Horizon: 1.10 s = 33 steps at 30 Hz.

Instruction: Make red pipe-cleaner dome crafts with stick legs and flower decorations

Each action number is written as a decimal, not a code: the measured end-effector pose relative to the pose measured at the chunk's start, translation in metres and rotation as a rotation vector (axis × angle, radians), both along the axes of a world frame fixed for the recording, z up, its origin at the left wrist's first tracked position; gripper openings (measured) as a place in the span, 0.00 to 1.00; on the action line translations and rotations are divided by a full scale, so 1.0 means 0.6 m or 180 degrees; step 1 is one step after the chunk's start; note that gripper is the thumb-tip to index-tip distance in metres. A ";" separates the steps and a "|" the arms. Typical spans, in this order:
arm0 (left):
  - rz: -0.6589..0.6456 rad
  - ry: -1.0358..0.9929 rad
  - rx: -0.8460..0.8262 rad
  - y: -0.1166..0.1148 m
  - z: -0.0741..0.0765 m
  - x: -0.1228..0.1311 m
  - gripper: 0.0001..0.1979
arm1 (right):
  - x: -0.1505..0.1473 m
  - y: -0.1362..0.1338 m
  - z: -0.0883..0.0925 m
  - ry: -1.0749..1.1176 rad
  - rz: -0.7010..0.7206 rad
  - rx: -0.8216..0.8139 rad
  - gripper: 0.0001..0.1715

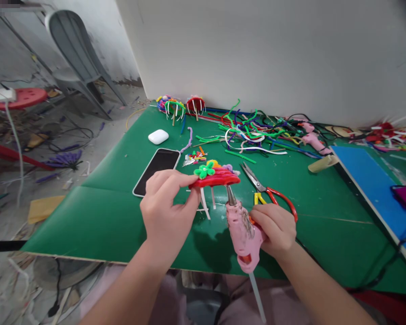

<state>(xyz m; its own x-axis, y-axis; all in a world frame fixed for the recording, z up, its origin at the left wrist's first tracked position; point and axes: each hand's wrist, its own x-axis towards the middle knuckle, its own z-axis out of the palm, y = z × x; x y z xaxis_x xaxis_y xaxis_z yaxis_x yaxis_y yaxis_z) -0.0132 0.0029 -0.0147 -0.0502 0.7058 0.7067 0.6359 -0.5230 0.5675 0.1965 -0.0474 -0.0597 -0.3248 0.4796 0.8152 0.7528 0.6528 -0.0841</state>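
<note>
Soft light casts a blurred shadow [208, 246] on the green table [104, 221].

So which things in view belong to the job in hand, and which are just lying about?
Belong to it:
red flowered piece, in the left hand
pink glue gun, in the right hand
probably the scissors and pipe cleaners

Seemingly just lying about:
phone
white case
grey chair

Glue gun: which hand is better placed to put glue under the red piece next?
Right, most likely: the right hand grips the glue gun, nozzle up at the lower edge of the red piece. The left hand is busy pinching that piece's side.
</note>
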 end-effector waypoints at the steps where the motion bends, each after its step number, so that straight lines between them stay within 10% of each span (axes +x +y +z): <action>1: -0.0005 -0.0009 -0.0013 0.000 0.000 0.000 0.06 | 0.000 0.000 0.000 -0.0010 0.0005 -0.0014 0.06; 33: -0.0122 -0.0064 -0.0133 0.002 -0.002 0.001 0.06 | 0.003 -0.003 0.000 0.0000 0.0019 -0.0014 0.06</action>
<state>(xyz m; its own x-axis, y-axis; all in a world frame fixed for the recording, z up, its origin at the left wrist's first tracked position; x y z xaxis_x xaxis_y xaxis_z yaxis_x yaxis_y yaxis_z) -0.0128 0.0044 -0.0158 -0.0366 0.7363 0.6756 0.6041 -0.5223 0.6019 0.1981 -0.0494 -0.0598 -0.3279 0.4810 0.8131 0.7488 0.6570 -0.0867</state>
